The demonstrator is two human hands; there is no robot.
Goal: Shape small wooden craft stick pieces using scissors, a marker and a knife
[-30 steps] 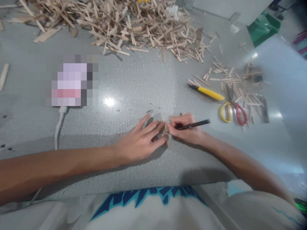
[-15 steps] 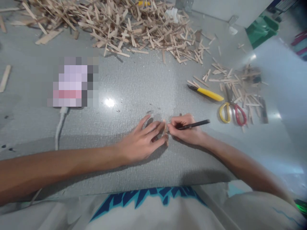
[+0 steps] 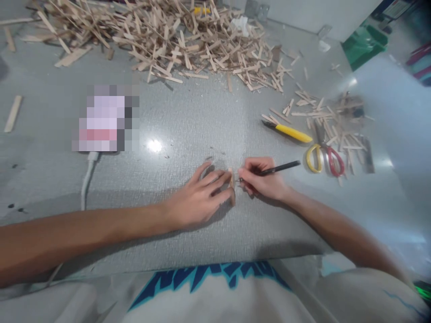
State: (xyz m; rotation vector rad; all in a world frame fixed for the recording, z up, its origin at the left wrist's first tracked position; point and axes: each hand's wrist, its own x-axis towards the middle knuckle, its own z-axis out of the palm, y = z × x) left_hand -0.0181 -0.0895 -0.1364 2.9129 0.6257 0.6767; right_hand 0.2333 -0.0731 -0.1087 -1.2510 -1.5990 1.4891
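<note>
A small wooden craft stick (image 3: pixel 230 176) lies upright in the view on the grey table. My left hand (image 3: pixel 204 195) holds it down with the tips of its thumb and fingers, the other fingers spread; part of the stick is hidden under them. Just to the right, my right hand (image 3: pixel 264 179) is closed around a black pen (image 3: pixel 281 168). The pen's tip points left, close beside the stick, and a small gap shows between the two. Small dark marks are visible on the stick.
A large heap of wooden sticks (image 3: pixel 188 49) covers the back of the table. On the right lie a yellow-handled cutter (image 3: pixel 294 133), scissors (image 3: pixel 334 161) with red and yellow handles, and more sticks (image 3: pixel 333 121). A blurred-out device (image 3: pixel 103 119) with a white cable (image 3: pixel 86 181) sits left.
My right hand has drawn slightly to the right with the pen, away from the stick. My left hand stays on the stick. The view has shifted a little.
</note>
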